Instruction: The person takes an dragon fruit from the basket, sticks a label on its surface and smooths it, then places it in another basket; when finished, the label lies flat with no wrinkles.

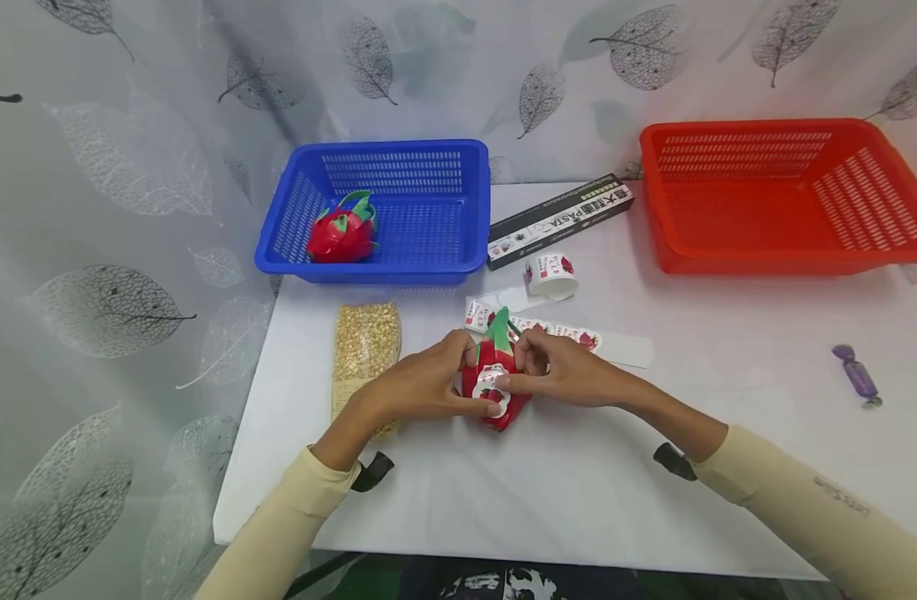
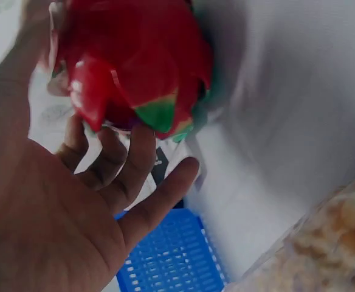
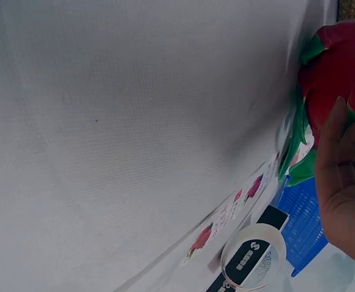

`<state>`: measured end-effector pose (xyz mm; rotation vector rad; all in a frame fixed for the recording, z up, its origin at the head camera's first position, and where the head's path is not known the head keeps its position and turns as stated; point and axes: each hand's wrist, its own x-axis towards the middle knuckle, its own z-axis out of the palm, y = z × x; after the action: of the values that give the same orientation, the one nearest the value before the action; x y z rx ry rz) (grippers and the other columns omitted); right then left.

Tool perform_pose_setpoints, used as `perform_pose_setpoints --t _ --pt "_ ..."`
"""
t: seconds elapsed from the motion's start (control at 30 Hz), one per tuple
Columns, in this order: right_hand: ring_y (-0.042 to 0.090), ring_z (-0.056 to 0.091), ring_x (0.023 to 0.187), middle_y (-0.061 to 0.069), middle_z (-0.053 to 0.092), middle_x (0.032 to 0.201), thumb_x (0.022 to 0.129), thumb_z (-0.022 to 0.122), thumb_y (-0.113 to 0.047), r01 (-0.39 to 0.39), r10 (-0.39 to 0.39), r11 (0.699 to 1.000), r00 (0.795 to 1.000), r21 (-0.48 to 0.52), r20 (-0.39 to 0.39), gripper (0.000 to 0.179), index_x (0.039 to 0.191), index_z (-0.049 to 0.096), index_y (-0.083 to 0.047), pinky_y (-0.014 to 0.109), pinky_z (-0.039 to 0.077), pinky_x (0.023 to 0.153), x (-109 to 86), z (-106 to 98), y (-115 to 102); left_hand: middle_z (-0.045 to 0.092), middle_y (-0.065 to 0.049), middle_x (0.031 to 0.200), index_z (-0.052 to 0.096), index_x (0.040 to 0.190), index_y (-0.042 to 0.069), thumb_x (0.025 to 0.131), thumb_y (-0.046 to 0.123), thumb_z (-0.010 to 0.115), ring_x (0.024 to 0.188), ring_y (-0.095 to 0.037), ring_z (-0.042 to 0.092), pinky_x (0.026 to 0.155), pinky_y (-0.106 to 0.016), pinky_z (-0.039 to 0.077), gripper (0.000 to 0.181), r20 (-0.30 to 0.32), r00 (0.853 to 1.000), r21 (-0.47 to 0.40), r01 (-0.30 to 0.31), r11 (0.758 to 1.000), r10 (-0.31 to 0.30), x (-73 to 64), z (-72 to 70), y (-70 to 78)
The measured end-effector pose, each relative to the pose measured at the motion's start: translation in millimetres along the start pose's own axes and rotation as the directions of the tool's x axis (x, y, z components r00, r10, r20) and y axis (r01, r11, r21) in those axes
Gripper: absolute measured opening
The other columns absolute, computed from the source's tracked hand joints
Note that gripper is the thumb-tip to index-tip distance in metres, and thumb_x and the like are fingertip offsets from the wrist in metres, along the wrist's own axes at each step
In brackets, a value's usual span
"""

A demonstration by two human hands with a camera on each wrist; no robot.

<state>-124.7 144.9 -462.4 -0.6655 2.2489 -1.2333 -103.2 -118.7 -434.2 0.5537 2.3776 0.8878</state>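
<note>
A red dragon fruit (image 1: 513, 408) with green leaf tips stands between my two hands near the middle of the table. On its near side lies a white round-edged label sticker (image 1: 491, 390) printed with fruit. My left hand (image 1: 428, 379) grips the fruit from the left, thumb on the sticker's lower edge. From the right, my right hand (image 1: 571, 367) holds it, thumb on the sticker's upper right. The left wrist view shows the fruit (image 2: 141, 55) against the left fingertips. In the right wrist view, right fingers (image 3: 332, 131) lie along the fruit's side.
A blue basket (image 1: 398, 271) holds another dragon fruit (image 1: 342, 233). A red basket (image 1: 766, 262) stands back right. Around the hands lie a pasta box (image 1: 559, 218), a label roll (image 1: 552, 277), a label strip (image 1: 623, 348), a bag of yellow kernels (image 1: 364, 342) and a purple-wrapped candy (image 1: 858, 375).
</note>
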Motion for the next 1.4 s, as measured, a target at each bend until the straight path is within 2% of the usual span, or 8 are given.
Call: perform_pose_setpoints --t 0.2,0.47,0.77,0.9,1.03,1.2,1.3,1.4 --pt "0.018 0.055 0.078 0.001 0.056 0.082 0.085 0.087 -0.044 -0.009 0.01 0.999 1.0 -0.04 0.026 0.048 0.102 0.053 -0.013 0.027 0.045 0.064 -0.1 1 -2 0.06 0.001 0.109 0.042 0.116 0.018 0.084 0.053 0.087 0.095 -0.016 0.061 0.068 -0.031 0.053 0.066 -0.011 1.0 -0.01 -0.006 1.0 0.006 4.1 1.6 -1.3" --pt "0.019 0.054 0.077 0.002 0.056 0.083 0.085 0.089 -0.04 -0.002 0.004 0.999 0.999 -0.041 0.032 0.049 0.101 0.052 -0.013 0.026 0.045 0.064 -1.3 -4 -3 0.057 -0.004 0.113 0.044 0.118 0.015 0.092 0.039 0.085 0.098 -0.019 0.057 0.073 -0.03 0.046 0.054 0.05 0.997 -0.133 -0.06 0.989 0.067 9.3 -6.3 -4.8" --pt "0.019 0.053 0.077 0.002 0.054 0.082 0.086 0.089 -0.04 0.011 -0.009 0.999 0.999 -0.039 0.047 0.049 0.102 0.051 -0.013 0.026 0.043 0.063 -2.1 -6 -2 0.058 -0.007 0.102 0.046 0.114 0.016 0.088 0.04 0.088 0.082 -0.015 0.052 0.067 -0.029 0.043 0.055 0.016 0.996 -0.109 -0.087 0.99 0.089 10.7 -7.2 -5.1" --pt "0.018 0.054 0.076 0.002 0.055 0.082 0.085 0.089 -0.041 0.02 -0.019 0.998 1.0 -0.059 0.013 0.05 0.101 0.05 -0.014 0.026 0.044 0.062 -4.1 -4 -3 0.059 -0.006 0.101 0.046 0.112 0.017 0.088 0.042 0.088 0.081 -0.015 0.053 0.066 -0.029 0.044 0.055 -0.002 0.995 -0.066 -0.1 0.993 0.1 10.6 -7.5 -6.3" --pt "0.02 0.057 0.079 0.003 0.057 0.088 0.082 0.09 -0.045 0.014 -0.021 0.996 0.997 -0.089 -0.077 0.053 0.104 0.051 -0.016 0.028 0.049 0.063 -6.8 0 -5 0.06 -0.004 0.1 0.05 0.112 0.019 0.09 0.046 0.085 0.084 -0.016 0.055 0.069 -0.03 0.047 0.05 -0.007 0.997 -0.055 -0.082 0.995 0.082 8.7 -13.1 -5.6" --pt "0.023 0.06 0.101 0.004 0.056 0.117 0.079 0.089 -0.052 -0.022 -0.017 0.985 0.974 -0.171 -0.227 0.066 0.121 0.051 -0.018 0.031 0.058 0.071 -8.4 8 -14 0.063 0.001 0.1 0.058 0.114 0.018 0.099 0.044 0.075 0.09 -0.018 0.059 0.074 -0.034 0.053 0.035 -0.12 0.991 -0.056 -0.067 0.996 0.06 2.5 -24.9 -3.7" --pt "0.025 0.057 0.121 0.006 0.05 0.138 0.079 0.087 -0.056 -0.043 -0.023 0.97 0.964 -0.238 -0.266 0.08 0.138 0.048 -0.019 0.038 0.063 0.079 -8.9 19 -19 0.064 0.002 0.101 0.061 0.115 0.019 0.103 0.042 0.07 0.095 -0.017 0.06 0.075 -0.034 0.055 0.028 -0.23 0.971 -0.008 -0.074 0.997 0.07 -0.8 -30.0 -3.8" --pt "0.03 0.05 0.138 0.009 0.041 0.157 0.079 0.081 -0.066 -0.052 -0.038 0.937 0.968 -0.345 -0.248 0.091 0.152 0.046 -0.023 0.048 0.064 0.085 -7.8 35 -24 0.064 0.002 0.103 0.063 0.116 0.019 0.105 0.041 0.068 0.097 -0.016 0.06 0.077 -0.034 0.054 0.025 -0.306 0.949 0.043 -0.069 0.997 0.079 -2.2 -32.7 -6.2"
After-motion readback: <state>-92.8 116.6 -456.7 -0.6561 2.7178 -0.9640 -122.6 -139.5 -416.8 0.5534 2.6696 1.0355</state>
